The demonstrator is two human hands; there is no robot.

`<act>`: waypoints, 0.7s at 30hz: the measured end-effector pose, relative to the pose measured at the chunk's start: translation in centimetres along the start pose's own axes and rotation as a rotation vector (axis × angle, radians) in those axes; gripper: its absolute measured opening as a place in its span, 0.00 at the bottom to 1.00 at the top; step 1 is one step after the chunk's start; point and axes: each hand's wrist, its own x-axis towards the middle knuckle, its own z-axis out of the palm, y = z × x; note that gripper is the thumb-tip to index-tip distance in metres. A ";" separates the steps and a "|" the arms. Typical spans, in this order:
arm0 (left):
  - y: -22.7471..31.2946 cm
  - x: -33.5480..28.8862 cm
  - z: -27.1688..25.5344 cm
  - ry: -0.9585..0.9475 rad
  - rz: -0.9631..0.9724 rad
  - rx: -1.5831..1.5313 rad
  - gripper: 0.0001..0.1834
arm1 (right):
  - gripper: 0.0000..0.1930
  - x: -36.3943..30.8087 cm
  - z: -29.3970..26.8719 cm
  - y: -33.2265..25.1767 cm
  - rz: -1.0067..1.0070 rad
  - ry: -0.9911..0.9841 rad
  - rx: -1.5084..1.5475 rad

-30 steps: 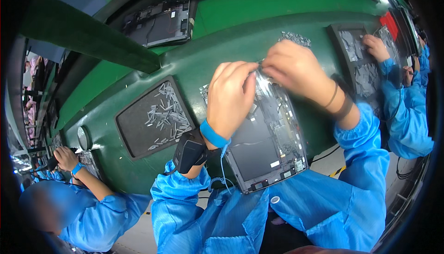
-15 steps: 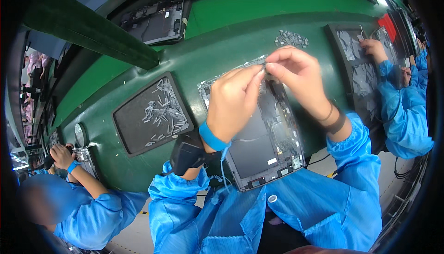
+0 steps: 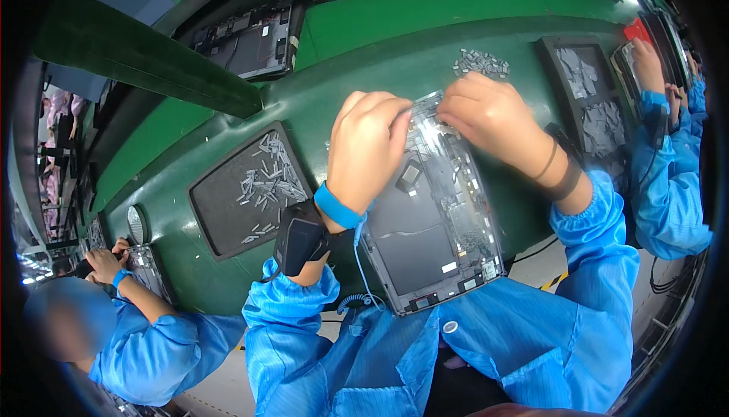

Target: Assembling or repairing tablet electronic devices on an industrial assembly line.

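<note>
An opened laptop base [image 3: 414,246], with dark battery panels and exposed boards, lies in front of me at the table's near edge. My left hand [image 3: 366,151] is over its far left part, fingers closed at the far rim; whatever is in them is too small to make out. Opposite it, my right hand [image 3: 490,117] bends its fingers into a pinch near the far right corner, the tips holding something I cannot make out. A small dark square piece [image 3: 409,177] rests on the laptop base beside my left hand. A blue wrist strap with a coiled cord circles my left wrist.
Left of the laptop lies a black tray [image 3: 228,216] of small grey strips. Small grey pieces [image 3: 481,64] are piled beyond my right hand. A divided black tray [image 3: 588,105] holds grey sheets. A green post [image 3: 152,56] rises at left; co-workers sit on both sides.
My hands, formerly meeting at the fingertips over the laptop's far edge, have separated, the left shifting leftward. The small dark square piece now shows. The right co-worker's hand has moved away from the divided tray.
</note>
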 end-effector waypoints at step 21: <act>-0.8 0.0 1.8 -0.094 0.105 0.075 0.05 | 0.03 2.5 0.5 2.8 0.048 -0.373 0.199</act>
